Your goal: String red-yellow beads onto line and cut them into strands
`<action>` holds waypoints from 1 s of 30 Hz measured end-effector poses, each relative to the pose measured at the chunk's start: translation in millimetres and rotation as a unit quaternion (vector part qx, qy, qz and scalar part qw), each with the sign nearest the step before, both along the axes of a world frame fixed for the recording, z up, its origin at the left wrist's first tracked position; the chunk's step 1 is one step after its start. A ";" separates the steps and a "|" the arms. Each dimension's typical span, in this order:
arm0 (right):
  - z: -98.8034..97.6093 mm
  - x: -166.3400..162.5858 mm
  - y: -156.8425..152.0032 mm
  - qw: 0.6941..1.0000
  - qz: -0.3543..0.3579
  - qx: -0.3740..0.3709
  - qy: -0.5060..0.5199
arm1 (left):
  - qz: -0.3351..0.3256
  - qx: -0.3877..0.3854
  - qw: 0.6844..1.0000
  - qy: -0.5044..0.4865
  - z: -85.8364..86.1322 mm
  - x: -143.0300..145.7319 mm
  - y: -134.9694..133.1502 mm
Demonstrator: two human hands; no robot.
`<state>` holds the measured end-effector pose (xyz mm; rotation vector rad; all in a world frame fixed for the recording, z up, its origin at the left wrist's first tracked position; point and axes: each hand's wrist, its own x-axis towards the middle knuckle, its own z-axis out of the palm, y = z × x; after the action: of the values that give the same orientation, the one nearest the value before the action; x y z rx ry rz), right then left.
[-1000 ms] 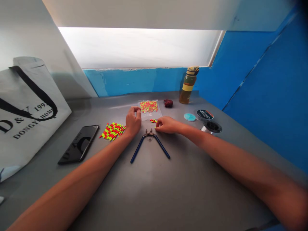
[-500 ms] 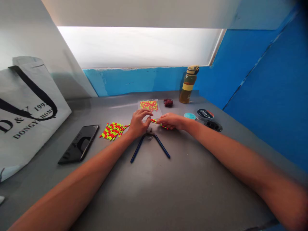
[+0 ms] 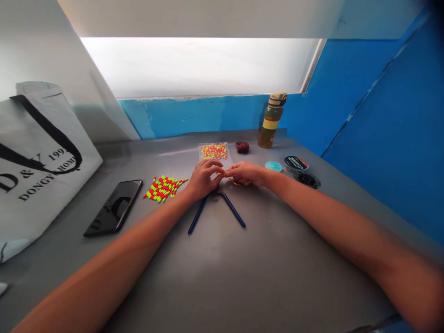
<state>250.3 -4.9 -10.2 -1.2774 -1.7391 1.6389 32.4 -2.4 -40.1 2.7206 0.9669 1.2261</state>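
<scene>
My left hand is closed in a pinch, its thumb and fingers on a strand of red and yellow-green beads. Fingertip to fingertip with it, my right hand pinches the same strand. Part of the strand shows under the right fingers; the rest is covered by both hands. Left of the left wrist lies a flat woven piece of the same beads, with a short tail pointing toward that hand. Just below the hands, pliers with blue handles lie spread apart, their jaws partly hidden.
Behind the hands lie a clear bag of loose beads and a dark red bundle. A bottle stands at the back. To the right are a turquoise disc and round spools. A phone and a white bag occupy the left.
My left hand has moved slightly right, so its fingertips now meet those of my right hand. Less of the bead strand shows between them. The right hand has hardly moved.
</scene>
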 end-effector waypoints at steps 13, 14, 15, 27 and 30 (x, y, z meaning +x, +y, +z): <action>3.1 1.8 -3.9 0.994 0.073 0.043 -0.069 | 0.071 -0.040 0.991 -0.111 8.7 1.1 -1.2; 2.7 2.0 -4.0 0.992 0.084 0.050 -0.077 | 0.074 -0.040 0.990 -0.113 8.8 1.1 -1.0; 2.5 1.8 -4.4 0.991 0.095 0.056 -0.081 | 0.074 -0.040 0.990 -0.111 8.8 1.1 -0.8; 3.3 -16.1 -13.2 0.999 -0.011 0.009 0.028 | 0.050 -0.023 0.996 -0.071 8.8 1.0 -2.2; 0.4 -12.5 -10.1 0.999 -0.002 0.006 0.040 | 0.039 -0.027 0.997 -0.066 9.0 1.1 -1.6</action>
<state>237.9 -15.0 -9.9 -1.1930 -1.6965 1.6511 33.6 -4.0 -31.1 2.5454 1.0835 1.3516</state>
